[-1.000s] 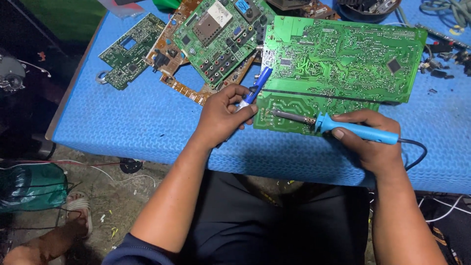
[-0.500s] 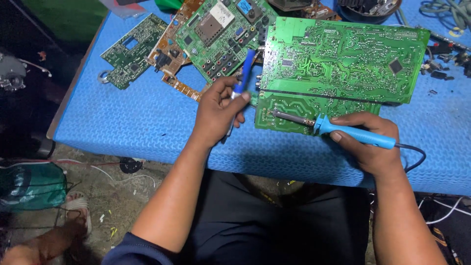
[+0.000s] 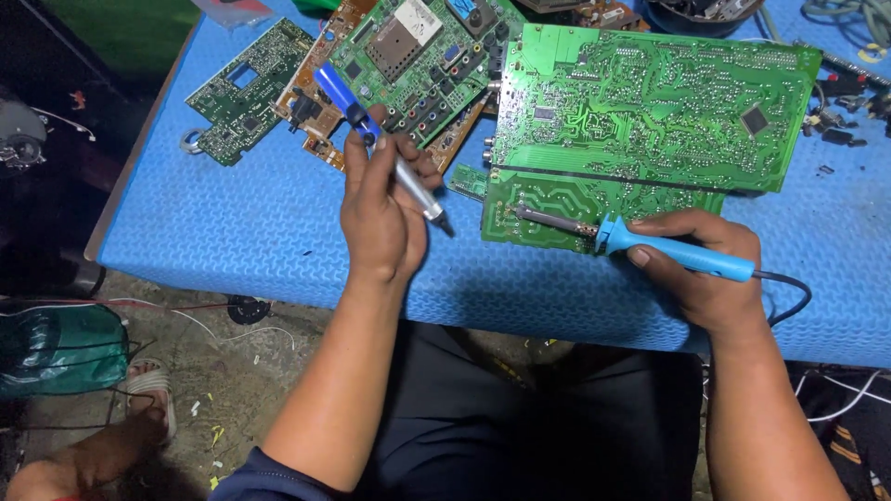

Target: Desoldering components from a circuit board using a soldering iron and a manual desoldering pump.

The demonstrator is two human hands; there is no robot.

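Because its solder side faces up for work, the large green circuit board (image 3: pixel 650 111) lies flat on the blue surface (image 3: pixel 232 232) at upper right. Right hand (image 3: pixel 710 269) grips the blue soldering iron (image 3: pixel 677 255), tip on the board's lower edge; left hand (image 3: pixel 380 218) holds a desoldering pump (image 3: pixel 380 148) at centre, nozzle lifted clear.

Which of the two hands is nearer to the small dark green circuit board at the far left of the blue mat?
Left. The left hand is just right of the small board; the right hand is far across the mat.

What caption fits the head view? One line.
Right hand touches a soldering iron to a green circuit board; left hand holds a desoldering pump.
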